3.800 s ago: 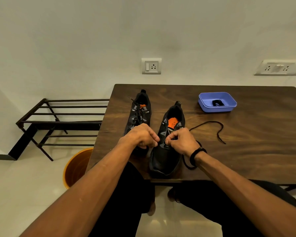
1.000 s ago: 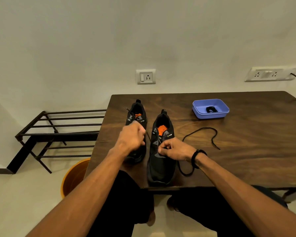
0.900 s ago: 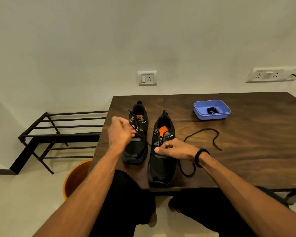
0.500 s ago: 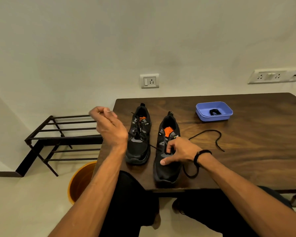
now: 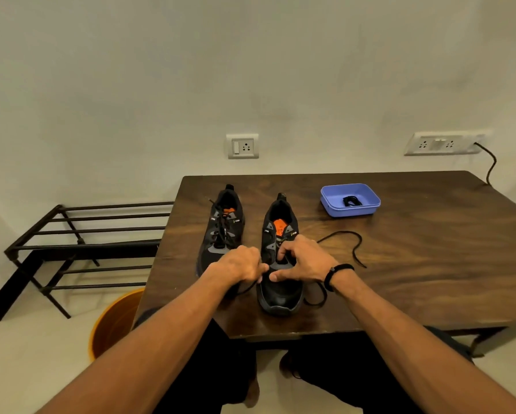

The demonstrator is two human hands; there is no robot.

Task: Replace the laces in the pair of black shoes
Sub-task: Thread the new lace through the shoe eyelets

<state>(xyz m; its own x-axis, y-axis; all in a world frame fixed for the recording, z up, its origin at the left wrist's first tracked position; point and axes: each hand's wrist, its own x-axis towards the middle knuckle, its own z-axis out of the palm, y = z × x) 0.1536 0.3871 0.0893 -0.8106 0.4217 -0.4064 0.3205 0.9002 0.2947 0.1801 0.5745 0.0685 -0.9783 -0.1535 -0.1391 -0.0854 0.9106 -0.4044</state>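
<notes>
A plain pale wall with two socket plates backs the dark wooden table (image 5: 430, 279) I am working at. The lace (image 5: 352, 243) is what matters: thin, black and limp, I judge it nearly weightless, with no stiffness except perhaps at its tips, so I would take it just behind the tip to steer it through an eyelet. My left hand (image 5: 239, 265) is curled with the fingertips pinched together at the near-left eyelets of the right-hand shoe (image 5: 280, 291), and a strand trails down from under it. My right hand (image 5: 306, 261) rests on the same shoe's vamp, fingers hooked over the tongue and thumb stretched toward the left hand. The lace's free length runs out to the right of this hand, looping over the wood. The shoe looks soft on top with a firm sole, light enough to shift. To the left of my grip stands the other shoe (image 5: 221, 231), laced. Small white marks on both shoes are too small to read. Beyond, to the right, a blue tray (image 5: 367, 204) holds a coiled lace (image 5: 351, 201).
</notes>
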